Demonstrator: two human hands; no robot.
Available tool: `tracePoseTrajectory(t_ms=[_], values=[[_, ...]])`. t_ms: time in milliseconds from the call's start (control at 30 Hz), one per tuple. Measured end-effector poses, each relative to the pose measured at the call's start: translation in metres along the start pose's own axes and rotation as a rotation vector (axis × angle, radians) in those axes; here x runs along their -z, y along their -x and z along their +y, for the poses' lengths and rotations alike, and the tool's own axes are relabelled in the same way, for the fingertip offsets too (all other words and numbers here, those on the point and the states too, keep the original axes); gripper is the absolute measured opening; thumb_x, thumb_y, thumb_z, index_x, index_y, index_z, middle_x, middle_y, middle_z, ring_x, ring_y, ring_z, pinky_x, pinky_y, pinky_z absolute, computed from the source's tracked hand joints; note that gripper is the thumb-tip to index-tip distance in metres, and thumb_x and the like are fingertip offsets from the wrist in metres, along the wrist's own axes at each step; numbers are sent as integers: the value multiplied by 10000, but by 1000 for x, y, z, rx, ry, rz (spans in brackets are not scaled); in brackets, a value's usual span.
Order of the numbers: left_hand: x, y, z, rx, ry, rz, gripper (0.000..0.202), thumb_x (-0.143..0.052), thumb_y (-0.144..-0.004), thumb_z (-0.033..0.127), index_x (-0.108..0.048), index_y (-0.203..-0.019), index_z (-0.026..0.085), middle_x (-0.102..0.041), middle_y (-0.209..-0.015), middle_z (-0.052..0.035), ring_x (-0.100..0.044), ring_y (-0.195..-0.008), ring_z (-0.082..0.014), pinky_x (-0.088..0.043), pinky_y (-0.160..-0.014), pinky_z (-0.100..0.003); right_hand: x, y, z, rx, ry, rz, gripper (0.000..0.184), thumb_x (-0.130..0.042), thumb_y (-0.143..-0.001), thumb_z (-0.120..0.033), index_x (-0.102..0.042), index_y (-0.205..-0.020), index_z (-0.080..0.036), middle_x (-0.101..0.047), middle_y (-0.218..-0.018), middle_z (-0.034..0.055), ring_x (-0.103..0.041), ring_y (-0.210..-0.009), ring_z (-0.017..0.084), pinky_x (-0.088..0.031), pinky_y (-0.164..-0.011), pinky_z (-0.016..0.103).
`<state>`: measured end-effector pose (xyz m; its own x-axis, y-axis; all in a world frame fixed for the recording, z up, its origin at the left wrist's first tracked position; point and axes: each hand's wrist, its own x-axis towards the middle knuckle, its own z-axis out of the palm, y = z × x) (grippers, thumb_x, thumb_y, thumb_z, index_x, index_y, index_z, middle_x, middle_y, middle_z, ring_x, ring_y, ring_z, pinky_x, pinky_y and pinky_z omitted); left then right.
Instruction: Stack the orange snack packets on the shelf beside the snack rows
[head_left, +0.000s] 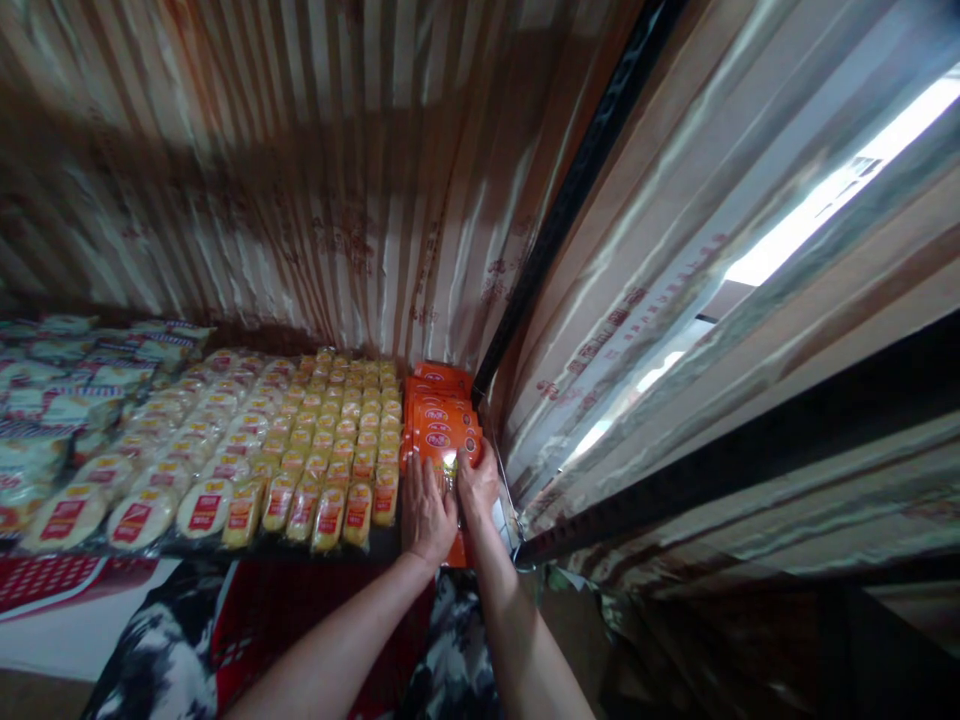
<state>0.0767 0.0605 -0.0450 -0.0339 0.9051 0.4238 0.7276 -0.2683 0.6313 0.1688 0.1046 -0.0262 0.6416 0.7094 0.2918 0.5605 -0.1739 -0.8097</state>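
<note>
Orange snack packets (439, 412) with pink oval logos lie overlapped in a row at the right end of the shelf. My left hand (430, 512) rests on the left side of the nearest packets, fingers stretched out and lying flat. On their right edge is my right hand (478, 482), its fingers bent around the side of the front packet and the thumb toward the middle. The lower part of that packet is partly hidden by my hands. Small yellow wrapped cakes (330, 430) stand in tight rows just left of my left hand.
Round pale wrapped cakes (206, 510) and white-blue bags (75, 390) fill the shelf farther left. A black metal upright (551, 220) and a lower black rail (720, 420) border the right corner. Printed plastic sheeting (300, 180) hangs behind. Below is a red basket (300, 600).
</note>
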Motion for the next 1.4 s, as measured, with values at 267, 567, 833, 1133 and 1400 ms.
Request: tracePoseTrajectory(t_ms=[267,567,833,1133,1400], values=[[3,-1,0,22,-12,-24,595,-464,-823,185,-342,-1386,37,-389,-1436,-233,-308,-1381,-302,-328,-1110,-475,6,-1,-7,-133,78,-31,646,-519,-769,-506,-500,-1296,-132,-648,-1166,181,-631,-1012,312,-449,-870,408],[4,-3,1,46,-17,-48,584,-468,-803,180,-384,-1360,25,-396,-1433,-235,-358,-1351,-309,-342,-1098,-477,7,-1,-11,-170,142,-16,614,-483,-797,-518,-525,-1270,-128,-666,-1114,208,-643,-975,349,-444,-845,447],[4,-3,1,38,-18,-48,562,-474,-826,213,-407,-1347,14,-377,-1442,-247,-310,-1376,-320,-320,-1109,-480,2,1,-10,-56,108,4,574,-435,-835,-463,-510,-1280,-107,-617,-1216,210,-606,-1065,327,-438,-882,409],[-6,0,-7,-16,-23,5,585,-479,-816,191,-381,-1363,10,-303,-1480,-258,-250,-1400,-331,-312,-1110,-500,6,4,-16,-81,231,-71,551,-404,-861,-419,-486,-1300,-96,-602,-1244,183,-597,-1085,296,-439,-892,373],[-9,-3,-11,-56,-95,23,555,-469,-841,241,-421,-1324,-27,-378,-1431,-277,-321,-1367,-340,-353,-1088,-485,10,-1,-25,-26,220,-108,575,-475,-800,-335,-470,-1306,-61,-547,-1287,236,-512,-1202,335,-398,-977,420]])
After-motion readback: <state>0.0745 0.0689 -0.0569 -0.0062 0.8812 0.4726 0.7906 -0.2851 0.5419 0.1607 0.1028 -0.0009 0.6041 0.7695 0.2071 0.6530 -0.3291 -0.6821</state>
